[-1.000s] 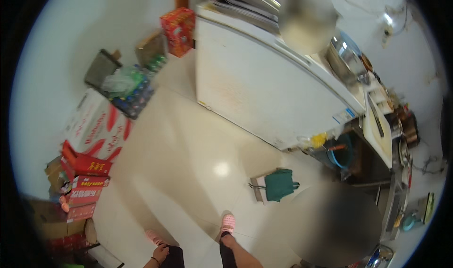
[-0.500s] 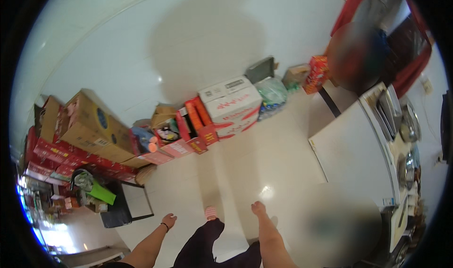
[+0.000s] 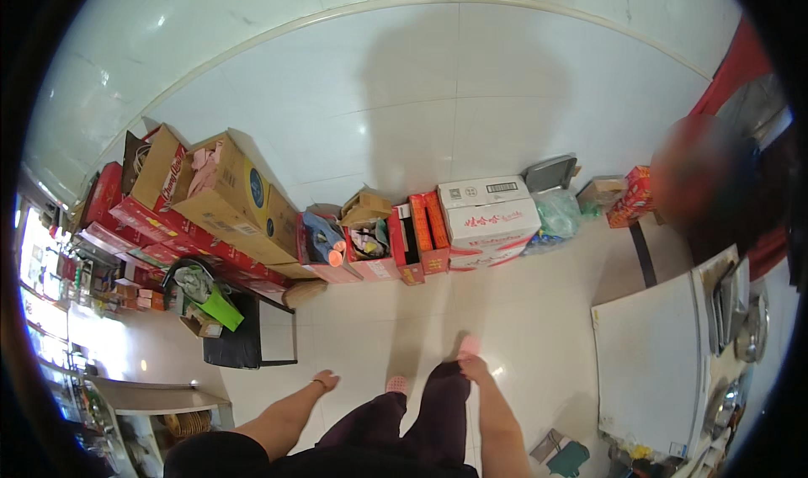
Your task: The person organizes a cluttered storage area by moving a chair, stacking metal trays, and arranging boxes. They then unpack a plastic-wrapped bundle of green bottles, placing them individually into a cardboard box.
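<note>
My left hand (image 3: 328, 380) hangs over the tiled floor (image 3: 353, 328) at lower centre, its fingers slightly apart and loosely bent, holding nothing. My right hand (image 3: 472, 368) is loosely closed beside my right leg, with nothing visible in it. Below me are my dark trousers and pink shoes (image 3: 397, 385). A white carton (image 3: 488, 221) stands against the wall ahead, beside open red boxes (image 3: 427, 234) and boxes of mixed items (image 3: 366, 242).
Stacked cardboard boxes (image 3: 227, 204) line the wall at left. A black chair (image 3: 231, 349) holds a green bag. A shelf unit (image 3: 147, 398) is at lower left. A white refrigerator (image 3: 641, 364) with metal pots stands at right, a green item (image 3: 568, 459) beside it.
The view has swung from the refrigerator toward the wall of boxes, putting the refrigerator at the right. My legs have shifted in stride; both hands hang at my sides.
</note>
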Available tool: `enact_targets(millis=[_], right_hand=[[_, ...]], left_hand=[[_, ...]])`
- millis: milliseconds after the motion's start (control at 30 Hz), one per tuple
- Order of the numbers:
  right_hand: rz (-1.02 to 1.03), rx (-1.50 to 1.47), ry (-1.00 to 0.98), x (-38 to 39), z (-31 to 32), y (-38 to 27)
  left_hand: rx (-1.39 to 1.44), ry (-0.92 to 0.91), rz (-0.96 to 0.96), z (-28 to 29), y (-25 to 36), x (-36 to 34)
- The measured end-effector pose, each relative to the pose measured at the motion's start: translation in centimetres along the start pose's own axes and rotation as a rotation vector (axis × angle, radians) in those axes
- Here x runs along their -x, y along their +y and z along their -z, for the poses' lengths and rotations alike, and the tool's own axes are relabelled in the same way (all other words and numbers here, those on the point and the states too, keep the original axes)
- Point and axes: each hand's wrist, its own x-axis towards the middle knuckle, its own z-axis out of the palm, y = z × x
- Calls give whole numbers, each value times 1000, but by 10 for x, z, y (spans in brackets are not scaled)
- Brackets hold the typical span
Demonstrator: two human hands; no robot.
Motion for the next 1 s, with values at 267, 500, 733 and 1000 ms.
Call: enact_targets(millis=[267, 500, 733, 1000], right_hand=[[-374, 347, -92, -130, 160, 31], [124, 363, 101, -309, 292, 5], [-60, -159, 621, -482, 391, -86], [51, -960, 414, -569, 408, -75]], left_hand=[[413, 98, -220, -22, 153, -47], [562, -99, 160, -11, 273, -46], [836, -167, -11, 14, 420, -16], [788, -11, 154, 14, 406, -15]])
